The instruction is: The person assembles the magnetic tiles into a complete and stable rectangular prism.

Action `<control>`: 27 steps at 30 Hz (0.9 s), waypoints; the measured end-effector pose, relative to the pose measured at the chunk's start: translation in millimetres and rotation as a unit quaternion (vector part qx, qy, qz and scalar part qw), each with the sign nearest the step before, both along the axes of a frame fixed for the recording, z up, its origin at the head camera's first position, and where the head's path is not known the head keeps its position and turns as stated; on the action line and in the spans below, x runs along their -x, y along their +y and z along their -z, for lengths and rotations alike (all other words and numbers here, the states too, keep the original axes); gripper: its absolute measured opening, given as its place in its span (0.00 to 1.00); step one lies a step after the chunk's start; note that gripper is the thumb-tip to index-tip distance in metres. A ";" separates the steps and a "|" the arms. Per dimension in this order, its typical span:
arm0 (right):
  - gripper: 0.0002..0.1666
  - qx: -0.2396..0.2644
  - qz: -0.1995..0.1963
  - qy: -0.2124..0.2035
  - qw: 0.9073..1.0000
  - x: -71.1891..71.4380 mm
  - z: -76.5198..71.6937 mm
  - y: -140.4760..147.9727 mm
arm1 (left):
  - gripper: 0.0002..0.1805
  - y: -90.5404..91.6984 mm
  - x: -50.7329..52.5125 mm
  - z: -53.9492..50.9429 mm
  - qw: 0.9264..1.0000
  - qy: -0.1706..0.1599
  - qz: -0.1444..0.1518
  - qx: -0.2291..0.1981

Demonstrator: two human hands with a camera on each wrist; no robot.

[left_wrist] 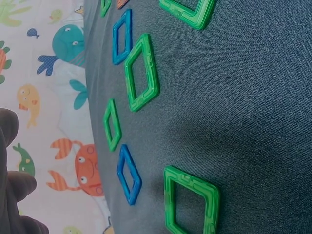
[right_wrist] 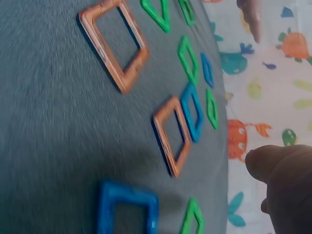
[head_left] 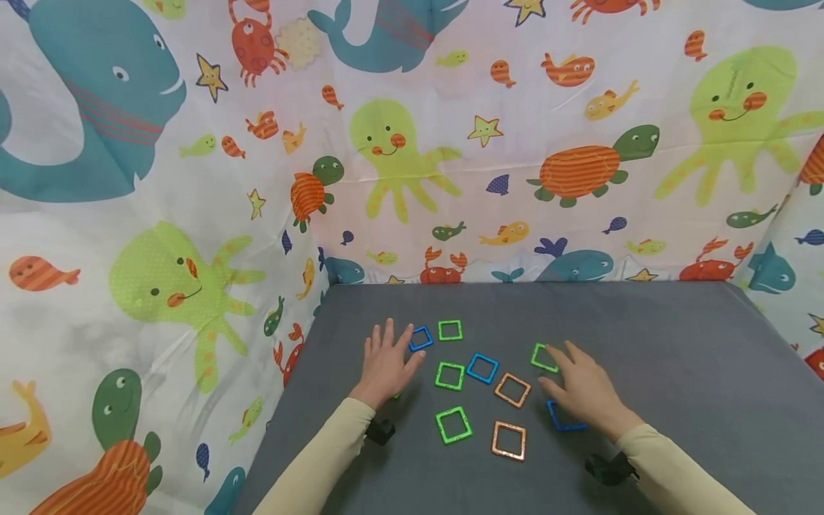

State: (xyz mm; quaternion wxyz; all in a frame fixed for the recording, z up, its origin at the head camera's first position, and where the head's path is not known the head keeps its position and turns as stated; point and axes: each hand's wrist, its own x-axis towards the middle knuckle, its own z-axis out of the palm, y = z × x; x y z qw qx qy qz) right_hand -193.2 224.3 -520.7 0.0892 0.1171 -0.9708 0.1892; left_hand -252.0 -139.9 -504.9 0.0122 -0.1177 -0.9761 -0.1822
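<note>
My left hand (head_left: 386,365) hovers over the left side of the grey table, fingers spread and holding nothing. Just beyond its thumb lies a blue square tile frame (head_left: 422,347), and under it is a partly hidden green tile (left_wrist: 168,195). On the right, my right hand (head_left: 589,388) reaches with loosely extended fingers above a green tile (head_left: 535,355) and a blue tile (head_left: 569,428), both partly covered by it in the head view. Between the hands lie green tiles (head_left: 440,429), a blue tile (head_left: 487,358) and two orange tiles (head_left: 507,456), all flat.
A grey cloth covers the table (head_left: 676,372). Behind and beside it hangs a white curtain (head_left: 412,236) printed with sea animals. Black straps with small devices (head_left: 380,431) sit at both wrists.
</note>
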 end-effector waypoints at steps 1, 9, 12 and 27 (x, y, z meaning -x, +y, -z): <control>0.36 0.002 -0.007 0.003 1.000 0.6 1.7 -4.1 | 0.36 0.1 0.0 -0.1 1.000 -0.002 -0.001 0.002; 0.26 -0.001 -0.068 0.027 0.997 4.2 19.8 -36.3 | 0.36 2.0 -0.5 1.6 1.000 -0.008 0.001 0.006; 0.22 -0.007 -0.081 0.026 0.996 5.6 25.0 -45.0 | 0.36 2.9 -1.6 2.1 1.000 -0.009 0.003 0.002; 0.20 -0.039 -0.091 0.029 0.995 6.3 37.0 -53.4 | 0.36 7.1 -0.4 5.3 1.000 -0.017 0.005 0.000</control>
